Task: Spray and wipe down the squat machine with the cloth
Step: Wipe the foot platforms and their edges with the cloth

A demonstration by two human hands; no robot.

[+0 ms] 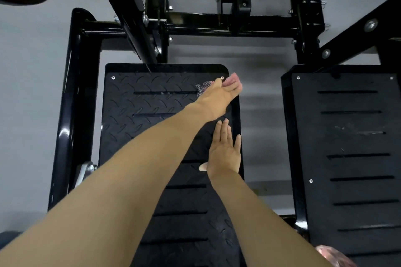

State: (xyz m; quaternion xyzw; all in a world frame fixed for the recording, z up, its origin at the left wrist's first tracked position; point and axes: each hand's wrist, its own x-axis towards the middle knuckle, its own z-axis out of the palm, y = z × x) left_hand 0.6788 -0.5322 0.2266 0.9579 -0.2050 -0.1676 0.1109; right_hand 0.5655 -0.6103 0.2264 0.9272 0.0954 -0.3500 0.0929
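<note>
The left forearm (112, 180) reaches past the right hand (225, 151), resting flat and straight-fingered on the footplate (134, 136), to where the left hand (219, 95) grips the cloth (202, 88) beyond it at the plate's corner; wiping well probably means firm, overlapping strokes back toward the right hand.

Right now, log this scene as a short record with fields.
left hand: holds cloth at far right corner of left plate
right hand: open, fingers straight, by the same plate's right edge
left plate: black, tread pattern, slotted
right plate: no hand on it, pale smudges
frame: glossy black
spray bottle: not in view
</note>
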